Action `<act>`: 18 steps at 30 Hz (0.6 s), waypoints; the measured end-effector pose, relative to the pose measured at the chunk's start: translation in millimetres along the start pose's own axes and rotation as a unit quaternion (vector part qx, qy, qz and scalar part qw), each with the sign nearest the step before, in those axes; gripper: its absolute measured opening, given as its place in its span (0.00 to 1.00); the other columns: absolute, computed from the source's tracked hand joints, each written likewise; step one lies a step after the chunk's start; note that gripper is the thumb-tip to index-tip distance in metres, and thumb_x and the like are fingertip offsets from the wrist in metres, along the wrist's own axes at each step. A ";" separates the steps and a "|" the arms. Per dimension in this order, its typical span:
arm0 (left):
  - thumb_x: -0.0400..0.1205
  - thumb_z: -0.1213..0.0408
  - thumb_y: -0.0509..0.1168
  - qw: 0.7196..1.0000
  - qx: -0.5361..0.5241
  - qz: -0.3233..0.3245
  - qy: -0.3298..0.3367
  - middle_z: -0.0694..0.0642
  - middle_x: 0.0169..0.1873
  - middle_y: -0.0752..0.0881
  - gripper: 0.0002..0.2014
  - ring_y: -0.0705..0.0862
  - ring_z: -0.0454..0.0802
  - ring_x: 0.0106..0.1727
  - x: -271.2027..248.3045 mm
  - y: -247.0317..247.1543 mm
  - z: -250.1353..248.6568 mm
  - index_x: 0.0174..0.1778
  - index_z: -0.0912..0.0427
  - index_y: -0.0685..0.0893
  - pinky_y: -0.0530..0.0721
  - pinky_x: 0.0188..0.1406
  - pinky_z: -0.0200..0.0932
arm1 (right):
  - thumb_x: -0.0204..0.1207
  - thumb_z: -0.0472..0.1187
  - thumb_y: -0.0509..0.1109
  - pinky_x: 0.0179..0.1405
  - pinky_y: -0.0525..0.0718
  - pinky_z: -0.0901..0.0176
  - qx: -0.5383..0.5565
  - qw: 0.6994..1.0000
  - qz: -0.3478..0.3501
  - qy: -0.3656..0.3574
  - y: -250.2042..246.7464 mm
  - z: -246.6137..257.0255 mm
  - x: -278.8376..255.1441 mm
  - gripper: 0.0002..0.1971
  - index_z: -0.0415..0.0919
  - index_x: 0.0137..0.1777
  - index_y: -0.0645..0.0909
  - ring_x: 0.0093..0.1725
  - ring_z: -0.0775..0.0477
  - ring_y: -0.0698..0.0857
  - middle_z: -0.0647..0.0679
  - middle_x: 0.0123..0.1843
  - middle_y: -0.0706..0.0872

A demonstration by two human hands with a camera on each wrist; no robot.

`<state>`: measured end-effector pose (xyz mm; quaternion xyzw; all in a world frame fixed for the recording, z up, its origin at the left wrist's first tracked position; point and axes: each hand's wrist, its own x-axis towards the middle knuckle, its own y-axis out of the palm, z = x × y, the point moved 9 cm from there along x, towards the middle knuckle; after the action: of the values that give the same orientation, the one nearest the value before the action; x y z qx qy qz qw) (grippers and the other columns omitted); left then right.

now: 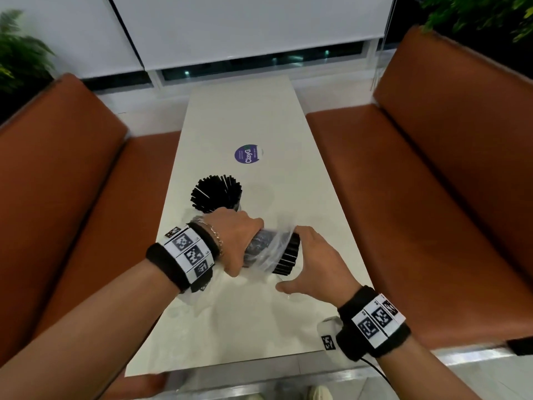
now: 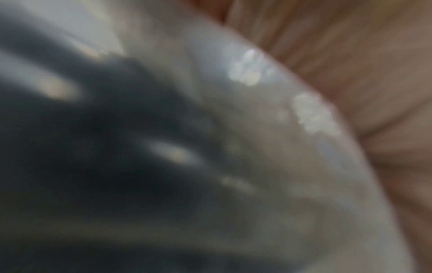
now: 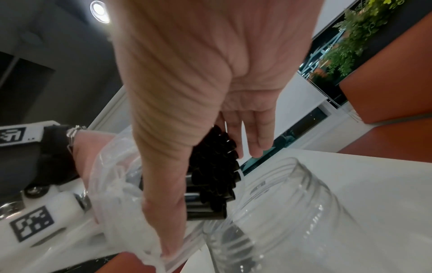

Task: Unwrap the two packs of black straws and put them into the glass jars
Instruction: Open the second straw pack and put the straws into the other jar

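Note:
A glass jar filled with black straws [image 1: 216, 194] stands on the white table [image 1: 248, 327]. Just in front of it my left hand [image 1: 245, 243] grips a second pack of black straws [image 1: 285, 258] held level, its clear plastic wrap [image 1: 269, 249] bunched back toward my wrist. My right hand [image 1: 300, 261] is spread at the bared straw ends, fingers [image 3: 254, 140] straight beside them and thumb out below. Under it stands an empty glass jar [image 3: 292, 212], hard to see from the head view. The left wrist view is a blur of plastic wrap [image 2: 257, 129] over dark straws [image 2: 93, 147].
A round purple sticker [image 1: 248, 154] lies further back on the table. Orange benches flank it on the left [image 1: 72, 168] and the right [image 1: 432, 168]. A window with white blinds [image 1: 259, 30] is behind, and plants stand in both far corners.

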<state>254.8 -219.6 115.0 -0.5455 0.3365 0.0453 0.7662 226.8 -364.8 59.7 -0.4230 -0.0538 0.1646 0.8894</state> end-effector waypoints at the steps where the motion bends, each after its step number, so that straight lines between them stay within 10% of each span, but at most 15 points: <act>1: 0.57 0.53 0.82 1.000 0.011 0.001 0.002 0.47 0.38 0.78 0.37 0.83 0.49 0.37 1.8 -2.1 -3.3 0.61 0.49 0.76 0.86 0.40 0.46 | 0.55 0.59 0.91 0.54 0.80 0.60 -0.012 1.000 0.002 0.006 1.9 -1.7 -0.3 0.51 0.50 0.76 0.70 0.63 0.52 0.80 0.57 0.67 0.79; 10: 0.68 0.58 0.82 0.992 0.125 0.001 0.016 0.49 0.37 0.69 0.31 0.71 0.49 0.32 9.5 -20.1 -36.7 0.64 0.54 0.76 0.73 0.40 0.47 | 0.49 0.64 0.90 0.48 0.82 0.62 0.010 0.999 0.008 0.044 33.3 -27.7 12.5 0.48 0.54 0.71 0.76 0.54 0.53 0.85 0.58 0.59 0.82; 18: 0.72 0.57 0.80 0.985 0.173 -0.002 0.026 0.54 0.59 0.85 0.30 0.87 0.55 0.59 10.5 -26.9 -50.7 0.69 0.57 0.79 0.76 0.48 0.47 | 0.47 0.53 0.89 0.58 0.92 0.48 0.080 0.996 -0.026 -0.023 42.1 -27.0 23.1 0.48 0.61 0.72 0.75 0.62 0.49 0.87 0.58 0.64 0.86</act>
<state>251.0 -277.5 121.7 -0.4065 0.3582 -0.0289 0.8400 244.4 -352.1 9.0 -0.3450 -0.0718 0.1554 0.9229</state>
